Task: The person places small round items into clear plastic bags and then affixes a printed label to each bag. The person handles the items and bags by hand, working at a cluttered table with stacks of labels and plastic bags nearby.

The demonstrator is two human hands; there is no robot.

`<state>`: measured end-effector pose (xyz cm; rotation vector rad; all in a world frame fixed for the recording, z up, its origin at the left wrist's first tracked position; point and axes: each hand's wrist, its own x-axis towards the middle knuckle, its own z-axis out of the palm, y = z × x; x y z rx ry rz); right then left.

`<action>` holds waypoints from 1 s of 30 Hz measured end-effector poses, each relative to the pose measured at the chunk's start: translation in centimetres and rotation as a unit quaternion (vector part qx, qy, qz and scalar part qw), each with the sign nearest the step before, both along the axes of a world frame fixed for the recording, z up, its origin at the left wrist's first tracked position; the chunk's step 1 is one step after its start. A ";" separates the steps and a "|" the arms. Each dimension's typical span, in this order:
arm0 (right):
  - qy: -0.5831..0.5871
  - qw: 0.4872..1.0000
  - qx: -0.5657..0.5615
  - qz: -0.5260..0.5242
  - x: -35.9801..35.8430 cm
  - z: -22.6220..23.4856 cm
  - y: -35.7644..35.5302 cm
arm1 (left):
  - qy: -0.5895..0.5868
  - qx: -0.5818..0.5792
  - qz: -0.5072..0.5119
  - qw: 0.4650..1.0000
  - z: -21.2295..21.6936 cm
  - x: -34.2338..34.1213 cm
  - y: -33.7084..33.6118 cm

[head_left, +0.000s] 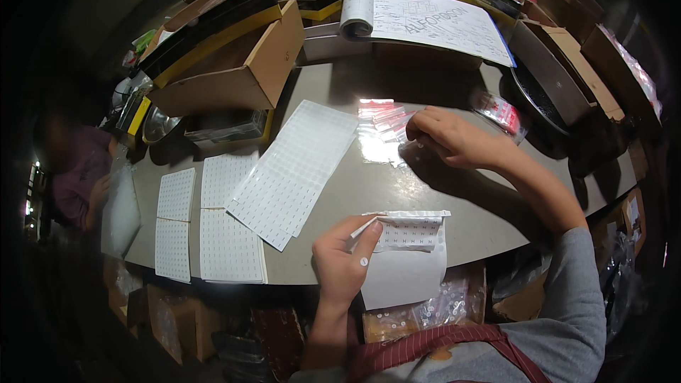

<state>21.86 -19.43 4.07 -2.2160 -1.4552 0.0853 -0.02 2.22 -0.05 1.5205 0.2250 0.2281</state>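
Note:
Near the table's front edge, my left hand [339, 259] is closed on a sticker sheet [410, 235], thumb on top. The sheet's upper edge is folded over, and its blank lower part hangs past the table edge. One small round white sticker [364, 262] clings to the base of my left thumb. Farther off and to the right, my right hand [454, 140] is closed with its fingertips pinched down beside a fanned row of small clear plastic bags [383, 124] with red strips. Whatever is between those fingertips is too small to make out.
Stacks of sticker sheets [291, 167] lie left of centre, two of them banded [174, 223]. A cardboard box [234, 78] and an open notepad [440, 21] stand at the back. A red-and-clear packet [501, 113] lies at right. Another person [78, 163] is at far left.

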 end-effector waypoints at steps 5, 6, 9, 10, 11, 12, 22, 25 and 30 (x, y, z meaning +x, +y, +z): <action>-0.105 0.994 -0.003 -0.005 -0.4 -0.6 0.1 | -0.010 0.009 -0.002 1.000 -0.1 -0.1 0.0; -0.120 0.992 -0.019 -0.012 -0.4 -0.7 -0.1 | -0.013 0.009 0.000 1.000 -0.3 -0.1 0.0; -0.196 0.978 -0.065 -0.029 -0.1 -1.3 -0.5 | -0.017 -0.002 0.002 1.000 -0.2 -0.1 -0.1; -0.239 0.967 -0.077 -0.037 -0.1 -1.9 -0.5 | -0.016 -0.007 0.002 1.000 -0.1 -0.1 -0.1; -0.282 0.954 -0.089 -0.044 -0.1 -2.2 -0.6 | -0.014 -0.012 0.004 1.000 0.0 -0.1 -0.2; -0.267 0.955 -0.083 -0.095 -0.1 -2.2 -0.7 | -0.013 -0.017 0.006 1.000 0.0 -0.1 -0.2; -0.026 0.961 -0.154 -0.229 3.1 -0.9 -1.3 | -0.024 -0.030 -0.005 0.999 0.1 -0.1 -0.3; 0.013 0.976 -0.139 -0.170 3.7 -1.3 -2.1 | -0.019 0.023 -0.013 0.999 -0.3 0.0 -0.2; 0.053 0.985 -0.077 -0.144 2.4 -1.5 -3.5 | -0.014 0.063 -0.011 0.998 -0.3 -0.1 -0.4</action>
